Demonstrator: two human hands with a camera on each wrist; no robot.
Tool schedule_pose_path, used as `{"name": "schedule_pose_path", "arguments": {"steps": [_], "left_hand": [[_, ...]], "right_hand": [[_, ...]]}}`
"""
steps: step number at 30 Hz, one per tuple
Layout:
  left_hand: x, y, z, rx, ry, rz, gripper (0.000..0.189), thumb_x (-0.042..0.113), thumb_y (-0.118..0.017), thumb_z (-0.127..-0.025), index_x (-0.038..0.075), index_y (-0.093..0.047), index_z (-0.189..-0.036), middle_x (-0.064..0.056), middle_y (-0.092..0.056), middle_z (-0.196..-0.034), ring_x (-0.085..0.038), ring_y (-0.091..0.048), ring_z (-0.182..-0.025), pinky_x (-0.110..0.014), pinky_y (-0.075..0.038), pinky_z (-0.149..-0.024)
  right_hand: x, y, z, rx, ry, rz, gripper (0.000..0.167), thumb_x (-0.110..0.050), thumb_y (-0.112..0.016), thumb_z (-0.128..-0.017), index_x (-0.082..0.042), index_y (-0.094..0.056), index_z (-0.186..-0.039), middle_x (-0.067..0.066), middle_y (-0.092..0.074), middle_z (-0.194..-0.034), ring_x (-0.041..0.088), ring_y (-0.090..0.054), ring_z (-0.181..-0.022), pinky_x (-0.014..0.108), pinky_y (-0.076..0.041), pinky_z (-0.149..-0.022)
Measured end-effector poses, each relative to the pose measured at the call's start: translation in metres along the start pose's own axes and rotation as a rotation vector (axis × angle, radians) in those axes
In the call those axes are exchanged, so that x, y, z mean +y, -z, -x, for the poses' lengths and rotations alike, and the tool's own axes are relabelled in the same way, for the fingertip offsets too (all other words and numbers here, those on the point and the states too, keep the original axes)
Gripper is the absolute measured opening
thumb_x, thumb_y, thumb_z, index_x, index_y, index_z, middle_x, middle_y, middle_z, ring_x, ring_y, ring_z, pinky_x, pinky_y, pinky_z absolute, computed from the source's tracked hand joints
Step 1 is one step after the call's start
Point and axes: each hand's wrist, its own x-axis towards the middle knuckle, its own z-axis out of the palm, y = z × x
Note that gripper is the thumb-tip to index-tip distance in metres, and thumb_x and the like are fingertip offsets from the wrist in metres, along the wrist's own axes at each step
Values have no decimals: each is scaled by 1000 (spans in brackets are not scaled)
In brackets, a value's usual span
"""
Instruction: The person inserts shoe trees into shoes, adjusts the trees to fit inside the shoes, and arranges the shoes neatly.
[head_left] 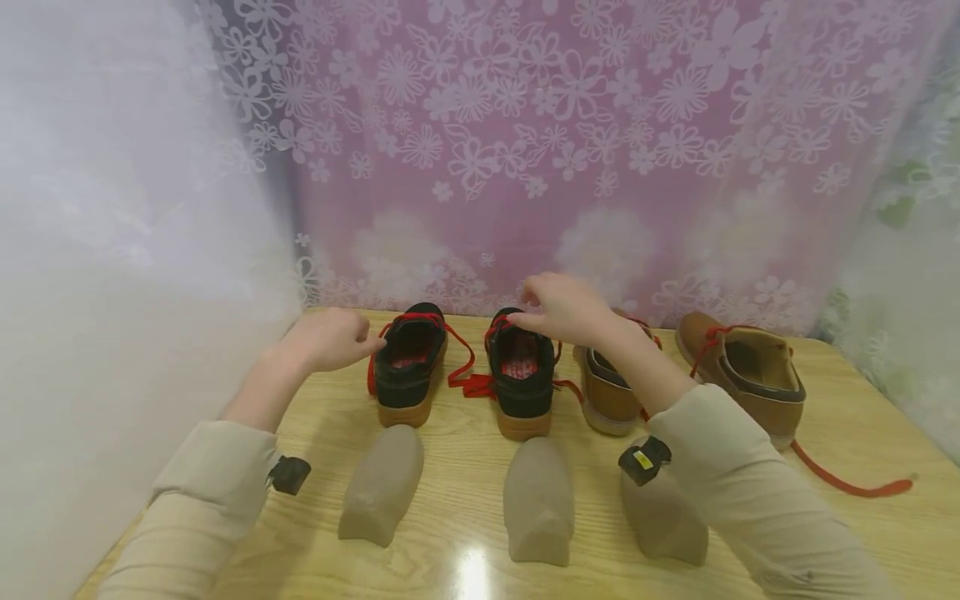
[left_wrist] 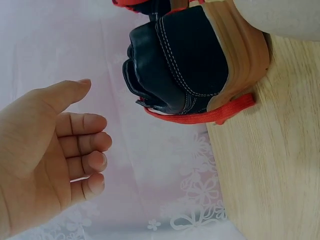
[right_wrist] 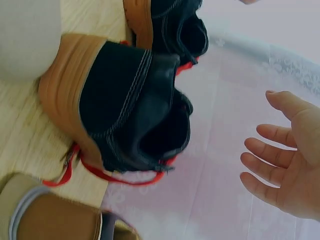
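Though visible inside one black shoe (head_left: 524,402), its red insole print (head_left: 520,365) illegible

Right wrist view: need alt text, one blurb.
The right hand, holding nothing, is at the picture's right edge, apart from a tan-soled, red-laced black shoe on a wooden table. A second black shoe shows above, part of a brown shoe below.

A pink flowered curtain (head_left: 525,167) hangs behind the wooden table (head_left: 457,483).

Blk shoes (head_left: 523,398) w/ red laces (head_left: 477,386), pink flwr-print backdrop (head_left: 510,167).
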Motion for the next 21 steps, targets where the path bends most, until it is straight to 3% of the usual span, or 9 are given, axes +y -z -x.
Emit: {"name": "schedule_pose_path", "arguments": {"steps": [6,14,21], "left_hand": [[8,-1,9,-38,-23,29,42,35,-54,-92,14,-39,-59,4,-31,-54,-10,-27,-48,-26,-24,-49],[16,-8,20,-97,-47,66,28,34,-57,-91,14,-55,-71,3,-51,-64,-12,-47,-57,-29,-38,-54],[19,-15,33,-52,-86,29,21,35,-59,-89,15,-64,-90,4,-59,-84,-15,-59,-74,-35,-47,-64]], "right_hand": [[-17,-12,-7,-53,19,16,42,-41,-60,-88,-6,-59,-113,9,-58,-108,24,-55,-94,41,-47,-76],[-34,-28,-17,-139,27,28,44,-43,-58,-89,-12,-57,-120,7,-54,-121,23,-55,-103,41,-47,-79],[-45,-35,-24,-172,73,29,44,-43,-57,-90,-12,-55,-122,6,-55,-120,22,-55,-102,40,-47,-79]]}}
